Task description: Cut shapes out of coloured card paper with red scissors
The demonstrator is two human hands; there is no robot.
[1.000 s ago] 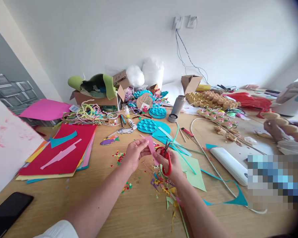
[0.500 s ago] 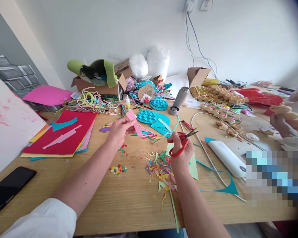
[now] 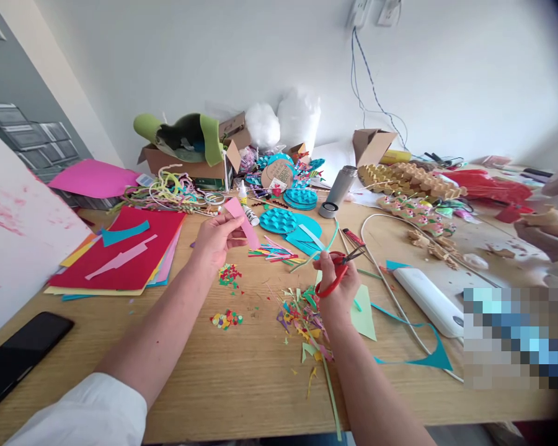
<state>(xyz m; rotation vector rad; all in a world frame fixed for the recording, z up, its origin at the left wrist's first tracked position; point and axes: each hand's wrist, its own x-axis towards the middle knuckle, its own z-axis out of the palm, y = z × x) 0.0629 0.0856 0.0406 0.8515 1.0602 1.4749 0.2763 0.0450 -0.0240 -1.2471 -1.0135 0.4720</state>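
Pinched between thumb and fingers of my left hand (image 3: 217,238) is a pink paper strip (image 3: 242,224), held slanted above the table. My right hand (image 3: 338,286) grips red-handled scissors (image 3: 333,275), whose blades point away to the upper right, apart from the pink strip. Below and between my hands lie a heap of mixed paper scraps (image 3: 302,319), a small pile of round paper dots (image 3: 226,319) and a pile of red and green bits (image 3: 229,274). Thin coloured paper strips (image 3: 275,249) lie beyond them, beside a blue egg-tray piece (image 3: 278,220).
Stacked coloured sheets (image 3: 134,248) and a black phone (image 3: 23,356) lie at left. A grey thermos (image 3: 339,191) stands at the back. On the right are a white device (image 3: 428,300), a white cable (image 3: 385,279) and another person's hand (image 3: 546,238).
My left hand has lifted the pink strip slightly up and to the left, uncovering a small white bottle and the thin strips. The scissors stay in my right hand. The view has shifted slightly.
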